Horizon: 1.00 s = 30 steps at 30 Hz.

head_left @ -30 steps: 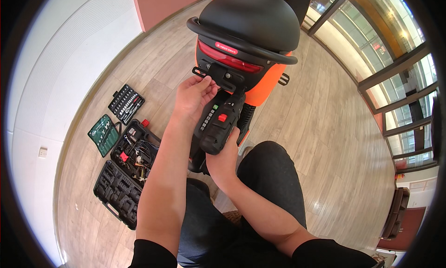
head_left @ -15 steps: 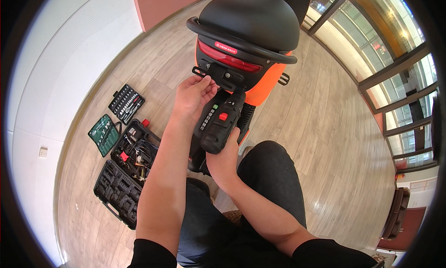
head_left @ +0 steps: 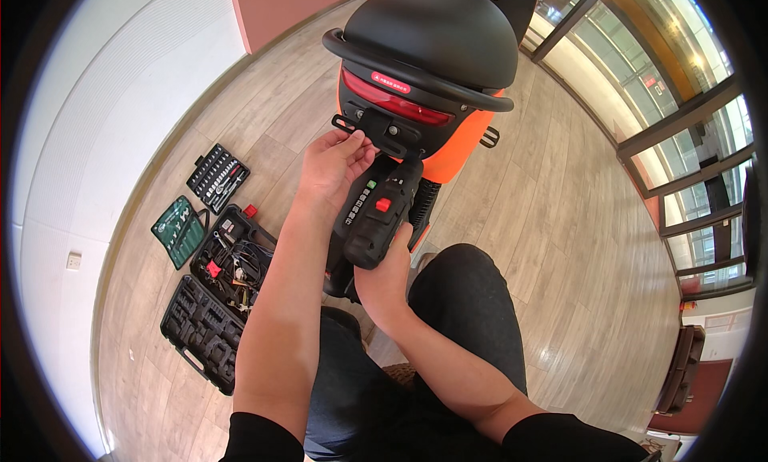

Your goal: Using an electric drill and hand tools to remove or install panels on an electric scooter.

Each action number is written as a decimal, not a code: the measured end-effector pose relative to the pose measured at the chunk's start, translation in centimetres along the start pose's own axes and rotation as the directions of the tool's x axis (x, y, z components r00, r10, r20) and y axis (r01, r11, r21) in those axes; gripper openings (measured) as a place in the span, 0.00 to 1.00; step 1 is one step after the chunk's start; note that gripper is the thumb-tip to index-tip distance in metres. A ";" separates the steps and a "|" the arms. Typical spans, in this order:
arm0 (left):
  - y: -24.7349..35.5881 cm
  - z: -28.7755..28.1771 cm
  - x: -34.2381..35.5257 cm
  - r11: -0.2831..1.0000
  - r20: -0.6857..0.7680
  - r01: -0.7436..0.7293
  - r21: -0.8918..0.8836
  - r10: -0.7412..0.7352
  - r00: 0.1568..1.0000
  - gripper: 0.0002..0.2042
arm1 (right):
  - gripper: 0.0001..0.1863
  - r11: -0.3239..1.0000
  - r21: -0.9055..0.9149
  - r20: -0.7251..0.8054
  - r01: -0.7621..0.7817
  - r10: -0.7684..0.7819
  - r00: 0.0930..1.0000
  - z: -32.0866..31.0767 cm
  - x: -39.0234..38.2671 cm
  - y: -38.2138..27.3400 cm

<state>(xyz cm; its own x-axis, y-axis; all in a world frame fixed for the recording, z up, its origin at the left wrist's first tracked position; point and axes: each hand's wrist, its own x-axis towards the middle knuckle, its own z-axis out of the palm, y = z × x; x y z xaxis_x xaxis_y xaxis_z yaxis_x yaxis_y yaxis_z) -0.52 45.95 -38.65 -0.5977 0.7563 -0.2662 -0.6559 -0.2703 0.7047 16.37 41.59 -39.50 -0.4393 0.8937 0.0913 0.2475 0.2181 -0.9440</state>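
Black power drill point(head_left: 384, 219) dipped very slightly since half a second ago, rear end lower, right fingers point(head_left: 402, 244) down with it

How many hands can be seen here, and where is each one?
2, each partly hidden: the left hand at the black slotted bracket below the red tail light, the right hand gripping the black power drill. No others show.

white wall point(head_left: 144, 86) with a socket point(head_left: 74, 261), pale wooden floor point(head_left: 584, 214), dark-framed windows point(head_left: 650, 62), brown sofa point(head_left: 681, 368) at right
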 end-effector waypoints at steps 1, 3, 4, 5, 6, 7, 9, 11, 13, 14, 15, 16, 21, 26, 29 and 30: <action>0.0 0.0 0.0 1.000 0.001 0.001 -0.001 -0.001 1.000 0.06 | 0.22 1.000 0.008 -0.001 0.011 -0.011 1.000 0.0 0.0 0.0; 0.0 0.0 0.0 1.000 0.002 0.001 -0.003 -0.001 1.000 0.06 | 0.22 1.000 -0.005 0.001 -0.003 0.003 1.000 0.0 0.0 0.1; 0.0 0.1 0.0 1.000 0.000 0.003 -0.004 -0.003 1.000 0.06 | 0.22 1.000 -0.018 0.003 -0.017 0.017 1.000 0.0 0.0 0.1; 0.0 0.1 -0.1 1.000 -0.002 0.004 -0.005 -0.004 1.000 0.05 | 0.22 1.000 -0.018 0.003 -0.016 0.016 1.000 0.0 -0.1 0.2; 0.0 0.0 -0.1 1.000 -0.002 0.004 -0.005 -0.004 1.000 0.05 | 0.22 1.000 -0.027 0.006 -0.015 0.015 1.000 0.0 -0.1 0.3; 0.0 0.0 -0.1 1.000 0.000 0.005 -0.008 -0.005 1.000 0.05 | 0.23 0.999 -0.037 0.010 -0.014 0.014 1.000 0.0 -0.2 0.4; 0.0 -0.1 0.0 1.000 0.003 0.006 -0.011 -0.006 1.000 0.05 | 0.23 0.999 -0.045 0.012 -0.014 0.014 1.000 0.0 -0.3 0.6; 0.0 -0.1 0.0 1.000 0.004 0.006 -0.011 -0.006 1.000 0.05 | 0.24 0.998 -0.054 0.014 -0.013 0.014 1.000 0.0 -0.4 0.5; -0.1 -0.1 0.1 1.000 0.008 0.007 -0.017 -0.007 1.000 0.05 | 0.25 0.999 -0.028 0.018 -0.043 0.044 0.999 0.0 -0.4 0.3; -0.1 -0.2 0.1 1.000 0.010 0.007 -0.021 -0.007 1.000 0.05 | 0.25 0.999 -0.027 0.019 -0.044 0.044 0.999 0.0 -0.4 0.3; -0.1 -0.2 0.1 1.000 0.009 0.007 -0.021 -0.007 1.000 0.05 | 0.27 0.999 -0.023 0.016 -0.049 0.050 0.999 -0.1 -0.4 0.3; -0.1 -0.2 0.0 1.000 0.006 0.007 -0.022 -0.006 1.000 0.05 | 0.29 0.998 -0.019 0.012 -0.055 0.056 0.998 -0.1 -0.4 0.2; 0.1 0.1 -0.1 1.000 -0.012 0.011 -0.014 -0.011 1.000 0.05 | 0.29 0.997 0.002 0.028 -0.074 0.074 0.997 -0.4 -0.6 -0.1; -0.3 -0.5 0.2 1.000 0.024 0.003 -0.015 -0.003 1.000 0.05 | 0.29 0.999 -0.047 0.042 -0.006 0.008 0.999 -2.1 -2.3 0.2; -0.7 -0.2 0.0 0.999 0.026 -0.006 -0.052 0.007 1.000 0.06 | 0.27 0.998 -0.050 0.099 0.042 -0.037 0.994 -4.1 -3.4 3.0; -0.7 0.2 -0.1 1.000 0.028 -0.007 -0.019 0.007 1.000 0.06 | 0.25 0.999 0.042 0.104 0.006 -0.010 0.995 -4.6 -3.6 5.5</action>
<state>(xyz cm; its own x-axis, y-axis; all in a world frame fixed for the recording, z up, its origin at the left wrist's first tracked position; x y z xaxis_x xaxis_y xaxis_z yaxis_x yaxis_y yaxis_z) 0.13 46.16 -39.01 -0.5893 0.7706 -0.2426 -0.6608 -0.2869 0.6936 23.28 41.41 -43.52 -0.5292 0.8458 0.0672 0.2084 0.2063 -0.9560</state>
